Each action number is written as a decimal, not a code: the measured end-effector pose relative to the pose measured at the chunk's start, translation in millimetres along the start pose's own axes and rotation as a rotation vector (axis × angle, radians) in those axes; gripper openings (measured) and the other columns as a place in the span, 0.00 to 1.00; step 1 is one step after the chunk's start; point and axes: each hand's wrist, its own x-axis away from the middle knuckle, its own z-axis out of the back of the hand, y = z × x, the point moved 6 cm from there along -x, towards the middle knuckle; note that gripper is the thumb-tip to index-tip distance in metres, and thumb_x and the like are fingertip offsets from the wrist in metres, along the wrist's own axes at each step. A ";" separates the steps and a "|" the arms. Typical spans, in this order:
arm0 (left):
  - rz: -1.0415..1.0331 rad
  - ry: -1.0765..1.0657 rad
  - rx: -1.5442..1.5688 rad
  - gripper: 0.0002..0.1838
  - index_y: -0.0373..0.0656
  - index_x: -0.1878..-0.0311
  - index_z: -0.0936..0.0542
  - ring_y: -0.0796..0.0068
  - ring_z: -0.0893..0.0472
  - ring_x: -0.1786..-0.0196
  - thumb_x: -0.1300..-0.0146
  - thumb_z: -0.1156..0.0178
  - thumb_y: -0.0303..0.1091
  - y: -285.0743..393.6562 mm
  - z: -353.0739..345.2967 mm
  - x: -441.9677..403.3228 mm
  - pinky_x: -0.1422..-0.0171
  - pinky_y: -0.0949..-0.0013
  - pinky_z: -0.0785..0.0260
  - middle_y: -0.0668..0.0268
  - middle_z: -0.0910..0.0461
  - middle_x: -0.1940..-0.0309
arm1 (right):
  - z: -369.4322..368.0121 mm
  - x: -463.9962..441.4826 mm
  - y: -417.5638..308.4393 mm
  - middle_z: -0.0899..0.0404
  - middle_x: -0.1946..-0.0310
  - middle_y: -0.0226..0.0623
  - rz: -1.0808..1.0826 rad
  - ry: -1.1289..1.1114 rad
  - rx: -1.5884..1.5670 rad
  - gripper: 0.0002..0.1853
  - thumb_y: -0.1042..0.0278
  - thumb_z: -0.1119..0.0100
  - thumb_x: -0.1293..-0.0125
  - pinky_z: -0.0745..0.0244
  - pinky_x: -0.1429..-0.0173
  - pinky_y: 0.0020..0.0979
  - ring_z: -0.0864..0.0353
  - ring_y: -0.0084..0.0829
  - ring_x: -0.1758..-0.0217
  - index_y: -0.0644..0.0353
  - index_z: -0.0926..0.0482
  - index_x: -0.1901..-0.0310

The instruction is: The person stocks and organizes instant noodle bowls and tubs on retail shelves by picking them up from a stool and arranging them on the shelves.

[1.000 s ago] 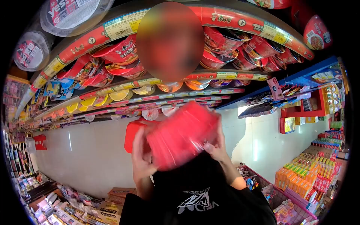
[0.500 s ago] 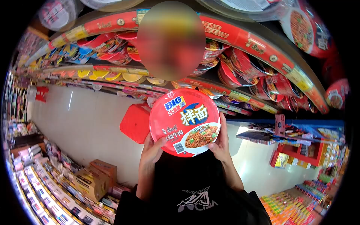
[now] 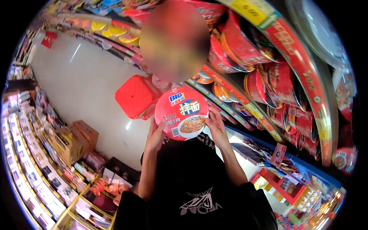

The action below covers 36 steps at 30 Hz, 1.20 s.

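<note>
A round red instant noodle bowl (image 3: 172,111) is held in front of my body, its printed lid facing up with a noodle picture at the lower right. My left hand (image 3: 155,134) grips the rim on the left side, thumb on the lid's edge. On the opposite side my right hand (image 3: 216,124) is closed round the rim, its thumb near the noodle picture. The underside of the bowl and most of the fingers below it are hidden.
A red stool (image 3: 134,96) stands on the pale floor (image 3: 86,73). Shelves with red noodle packs (image 3: 245,42) run along the top and right. Cardboard boxes (image 3: 73,142) and a lit shelf of small goods (image 3: 27,168) are at the left. A blurred disc hides the top middle.
The view has turned, so the shelves slant more and packs on the right look nearer. The bowl, still in both hands, sits lower toward my body and appears smaller.
</note>
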 end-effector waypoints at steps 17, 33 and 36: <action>0.075 0.273 -0.487 0.26 0.34 0.45 0.25 0.75 0.20 0.54 0.38 0.35 0.44 -3.1 184.2 -84.8 0.52 0.69 0.26 0.59 0.19 0.54 | -0.7 -123.7 237.0 0.23 0.58 0.38 -0.443 0.058 0.452 0.22 0.70 0.45 0.41 0.31 0.52 0.27 0.24 0.28 0.57 0.61 0.29 0.44; 0.282 0.570 -0.606 0.47 0.29 0.41 0.29 0.62 0.20 0.46 0.49 0.34 0.66 -37.1 385.9 -151.8 0.43 0.62 0.27 0.48 0.21 0.49 | -23.4 -199.9 419.7 0.22 0.60 0.37 -0.780 0.042 0.701 0.25 0.69 0.42 0.47 0.28 0.61 0.30 0.24 0.27 0.61 0.61 0.29 0.45; 0.319 0.580 -0.584 0.46 0.31 0.41 0.28 0.61 0.20 0.47 0.49 0.34 0.65 -17.8 390.7 -156.9 0.44 0.62 0.28 0.48 0.20 0.50 | -50.3 -210.7 411.2 0.22 0.60 0.36 -0.851 0.026 0.677 0.24 0.69 0.45 0.44 0.29 0.58 0.30 0.23 0.28 0.57 0.59 0.30 0.43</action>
